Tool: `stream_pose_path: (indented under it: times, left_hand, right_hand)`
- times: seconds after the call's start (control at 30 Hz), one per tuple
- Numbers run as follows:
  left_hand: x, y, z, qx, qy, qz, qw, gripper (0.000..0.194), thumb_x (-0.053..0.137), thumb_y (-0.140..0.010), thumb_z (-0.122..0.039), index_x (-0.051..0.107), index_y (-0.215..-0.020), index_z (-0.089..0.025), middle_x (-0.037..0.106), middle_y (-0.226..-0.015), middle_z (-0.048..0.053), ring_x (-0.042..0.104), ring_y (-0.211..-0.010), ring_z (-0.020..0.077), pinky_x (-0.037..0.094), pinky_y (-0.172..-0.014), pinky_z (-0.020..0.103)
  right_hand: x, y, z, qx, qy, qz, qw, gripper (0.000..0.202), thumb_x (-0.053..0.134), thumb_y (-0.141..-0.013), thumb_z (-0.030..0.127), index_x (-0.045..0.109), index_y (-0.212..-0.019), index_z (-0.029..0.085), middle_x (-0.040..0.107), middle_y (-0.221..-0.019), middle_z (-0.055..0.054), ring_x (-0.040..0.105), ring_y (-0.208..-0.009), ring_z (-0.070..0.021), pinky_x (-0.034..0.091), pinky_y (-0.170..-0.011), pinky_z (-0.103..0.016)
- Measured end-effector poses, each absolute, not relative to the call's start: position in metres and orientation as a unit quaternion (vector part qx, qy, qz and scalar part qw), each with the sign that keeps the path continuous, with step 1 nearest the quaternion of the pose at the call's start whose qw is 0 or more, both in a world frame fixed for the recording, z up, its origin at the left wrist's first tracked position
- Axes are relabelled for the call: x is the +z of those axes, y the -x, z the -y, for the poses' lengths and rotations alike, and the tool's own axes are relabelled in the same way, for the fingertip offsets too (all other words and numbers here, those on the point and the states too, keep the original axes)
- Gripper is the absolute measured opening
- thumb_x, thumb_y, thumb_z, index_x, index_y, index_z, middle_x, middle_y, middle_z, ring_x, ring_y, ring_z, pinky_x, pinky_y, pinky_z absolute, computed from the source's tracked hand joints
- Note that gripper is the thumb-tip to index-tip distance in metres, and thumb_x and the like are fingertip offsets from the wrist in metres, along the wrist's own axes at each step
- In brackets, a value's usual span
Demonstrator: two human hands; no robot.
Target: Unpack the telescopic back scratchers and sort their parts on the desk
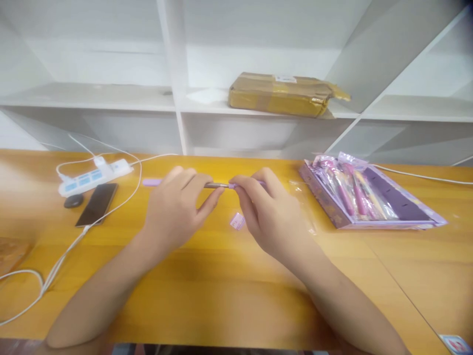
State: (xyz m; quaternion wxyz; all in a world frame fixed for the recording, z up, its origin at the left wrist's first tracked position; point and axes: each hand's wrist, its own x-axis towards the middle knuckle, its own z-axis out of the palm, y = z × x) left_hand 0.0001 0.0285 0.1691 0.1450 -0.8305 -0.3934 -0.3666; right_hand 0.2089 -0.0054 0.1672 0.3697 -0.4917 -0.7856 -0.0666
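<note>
A thin stick-like tool (218, 185) with a metal middle and purple ends lies level between my two hands above the wooden table. My left hand (179, 204) is closed round its left part, and a light purple end sticks out beyond the fingers. The fingers of my right hand (268, 209) pinch the purple right part. Below the tool, a small purple printed piece (237, 221) lies on the table between my hands. Clear plastic wrapping (305, 202) lies just right of my right hand.
An open purple box (399, 224) with wrapped pink-handled tools (358, 195) sits at the right. At the left are a white power strip (95, 176), cables, a dark phone (97, 204) and a black object (73, 200). A taped parcel (281, 96) rests on the white shelf (121, 96).
</note>
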Motion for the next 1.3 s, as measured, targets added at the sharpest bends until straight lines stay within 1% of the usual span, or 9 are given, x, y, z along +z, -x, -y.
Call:
stream_pose_path:
  times: [0.1,0.2,0.27,0.37,0.57,0.77,1.07,1.2,1.3]
  left_hand:
    - [0.178,0.006,-0.025,-0.365,0.846,0.365,0.134,0.017,0.057,-0.108,-0.034,0.07,-0.104,-0.023,0.074,-0.088,0.004,0.064,-0.08,0.0236,0.047,-0.073,0.04]
    - [0.187,0.012,-0.017,-0.38,0.846,0.348,0.135,0.011,0.059,-0.108,-0.029,0.069,-0.111,-0.029,0.077,-0.095,0.002,0.067,-0.081,0.0226,0.051,-0.077,0.041]
    - [0.191,0.014,-0.014,-0.392,0.843,0.341,0.141,0.011,0.062,-0.107,-0.027,0.069,-0.114,-0.031,0.079,-0.099,0.002,0.068,-0.081,0.022,0.052,-0.078,0.042]
    - [0.193,0.015,-0.012,-0.401,0.844,0.324,0.147,0.012,0.065,-0.105,-0.025,0.068,-0.115,-0.031,0.079,-0.101,0.002,0.07,-0.082,0.0219,0.053,-0.077,0.042]
    - [0.191,0.017,-0.016,-0.41,0.842,0.304,0.172,0.017,0.07,-0.101,-0.022,0.069,-0.115,-0.031,0.081,-0.103,0.001,0.071,-0.08,0.0216,0.054,-0.076,0.042]
    - [0.188,0.017,-0.018,-0.414,0.839,0.308,0.174,0.016,0.07,-0.102,-0.023,0.069,-0.116,-0.031,0.082,-0.104,0.002,0.071,-0.079,0.0217,0.054,-0.074,0.041]
    - [0.19,0.018,-0.016,-0.417,0.835,0.318,0.164,0.014,0.069,-0.103,-0.025,0.07,-0.114,-0.033,0.082,-0.102,0.0,0.074,-0.083,0.022,0.056,-0.074,0.043]
    - [0.19,0.017,-0.015,-0.417,0.834,0.325,0.157,0.012,0.068,-0.103,-0.027,0.07,-0.113,-0.033,0.082,-0.102,0.0,0.075,-0.085,0.0224,0.057,-0.076,0.043]
    - [0.19,0.016,-0.015,-0.418,0.832,0.331,0.151,0.011,0.067,-0.103,-0.027,0.071,-0.113,-0.033,0.081,-0.101,0.001,0.075,-0.085,0.0226,0.057,-0.076,0.044]
  right_hand:
    - [0.171,-0.212,0.007,-0.026,0.47,0.781,0.41,0.023,0.051,-0.111,0.028,0.06,-0.132,0.023,0.068,-0.101,-0.007,0.067,-0.077,-0.0175,0.047,-0.058,-0.026]
    - [0.172,-0.215,0.008,0.011,0.459,0.759,0.462,0.033,0.057,-0.109,0.03,0.052,-0.141,0.025,0.072,-0.1,-0.005,0.068,-0.072,-0.0178,0.052,-0.061,-0.029]
    - [0.172,-0.218,0.009,0.028,0.454,0.757,0.468,0.025,0.059,-0.109,0.033,0.056,-0.132,0.025,0.074,-0.097,-0.004,0.069,-0.069,-0.0169,0.052,-0.061,-0.028]
    - [0.171,-0.224,0.007,0.047,0.448,0.767,0.457,0.014,0.059,-0.109,0.037,0.063,-0.114,0.025,0.074,-0.089,-0.002,0.072,-0.073,-0.0173,0.051,-0.061,-0.026]
    - [0.174,-0.233,0.001,0.055,0.432,0.788,0.435,0.018,0.057,-0.11,0.038,0.066,-0.103,0.025,0.074,-0.084,-0.001,0.073,-0.071,-0.0161,0.05,-0.061,-0.025]
    - [0.172,-0.233,-0.002,0.017,0.437,0.791,0.428,0.02,0.058,-0.11,0.038,0.069,-0.1,0.024,0.077,-0.088,-0.002,0.072,-0.07,-0.0166,0.05,-0.061,-0.026]
    - [0.172,-0.233,-0.004,-0.013,0.432,0.789,0.435,0.021,0.062,-0.107,0.042,0.071,-0.103,0.024,0.074,-0.085,-0.002,0.063,-0.061,-0.0142,0.047,-0.059,-0.026]
    - [0.173,-0.233,-0.004,0.003,0.432,0.784,0.446,0.019,0.066,-0.105,0.041,0.069,-0.101,0.023,0.07,-0.079,0.0,0.058,-0.059,-0.0126,0.044,-0.057,-0.025]
    - [0.175,-0.231,-0.005,0.055,0.421,0.774,0.469,0.014,0.069,-0.103,0.036,0.068,-0.1,0.023,0.068,-0.079,0.0,0.057,-0.061,-0.0124,0.046,-0.059,-0.026]
